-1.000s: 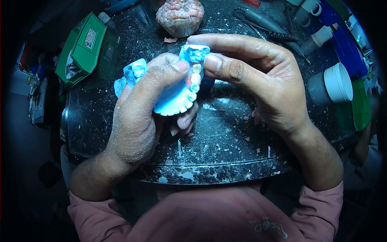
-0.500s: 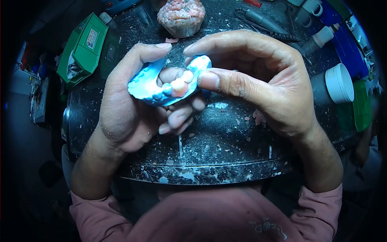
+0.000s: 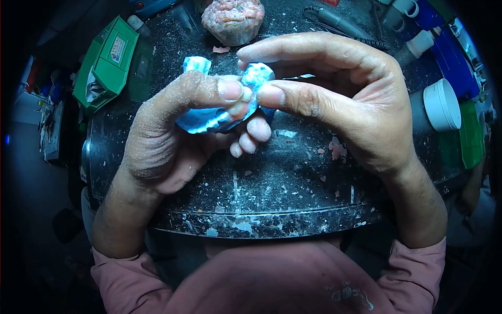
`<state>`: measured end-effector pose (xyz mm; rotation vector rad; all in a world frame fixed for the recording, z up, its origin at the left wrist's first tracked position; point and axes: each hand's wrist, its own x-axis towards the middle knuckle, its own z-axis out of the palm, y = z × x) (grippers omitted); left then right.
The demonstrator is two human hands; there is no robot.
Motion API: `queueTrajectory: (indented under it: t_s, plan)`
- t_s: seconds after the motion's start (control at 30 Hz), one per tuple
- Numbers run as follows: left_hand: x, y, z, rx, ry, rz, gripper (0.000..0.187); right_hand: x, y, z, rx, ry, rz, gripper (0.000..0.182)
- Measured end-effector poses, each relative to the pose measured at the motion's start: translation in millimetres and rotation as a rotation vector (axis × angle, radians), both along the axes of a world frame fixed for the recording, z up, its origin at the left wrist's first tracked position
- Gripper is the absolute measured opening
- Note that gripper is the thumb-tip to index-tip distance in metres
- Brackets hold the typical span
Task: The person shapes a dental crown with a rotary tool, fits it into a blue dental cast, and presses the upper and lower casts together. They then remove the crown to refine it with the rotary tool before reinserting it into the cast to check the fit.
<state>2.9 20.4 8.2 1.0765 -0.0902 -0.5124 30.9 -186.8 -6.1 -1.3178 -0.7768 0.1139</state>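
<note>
A dental cast point(image 3: 204, 121), curved like a horseshoe and lit bluish white, is held up above the bench in both hands. My left hand point(image 3: 159, 125) is closed round it, the thumb pressing on the tooth area and the fingers curled beneath. Against one end of the cast my right hand point(image 3: 361, 99) pinches with its thumb, the fingers arched over behind. A small tooth-coloured piece with pink at its base point(image 3: 239, 107) shows beside my left thumb tip; the thumb covers part of it.
A lumpy pinkish mass point(image 3: 232, 21) stands at the back of the dark, spotted bench point(image 3: 293, 183). On the left is a green box point(image 3: 107, 63). A handpiece with a coiled cord point(image 3: 340, 26) lies back right, and a white tub point(image 3: 442, 104) sits at right.
My left thumb has come down across the cast onto the tooth area. The cast has tilted, and its left end now shows above my left hand. My right hand has barely moved.
</note>
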Motion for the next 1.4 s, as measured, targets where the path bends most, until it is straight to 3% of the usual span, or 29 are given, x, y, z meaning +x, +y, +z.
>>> queueTrajectory:
  t_s: [0.23,0.3,0.43,0.77,0.83,1.4]
  plan:
    - [-6.2,-1.6,-2.8,-0.021,0.072,0.093,0.022,-8.9,3.4,0.8,-0.066,0.064,-0.039,0.03]
    - [-6.7,-0.7,-5.2,-0.027,0.055,0.067,0.021,-9.8,4.9,-1.1,-0.128,-0.119,-0.134,0.03]
    - [-7.2,-1.5,-2.7,-0.03,0.059,0.006,0.025,-12.0,5.1,-0.4,-0.211,-0.203,-0.213,0.028]
    - [-5.9,-5.3,-2.2,-0.012,0.077,0.066,0.026,-9.3,4.9,-3.7,-0.193,-0.219,-0.191,0.029]
    - [-7.4,-5.5,-1.3,-0.011,0.06,0.055,0.026,-10.0,4.9,-3.8,-0.106,-0.051,-0.12,0.03]
    - [-10.0,-9.7,-0.9,0.003,0.062,0.095,0.026,-8.7,4.1,-4.7,-0.031,0.042,-0.069,0.029]
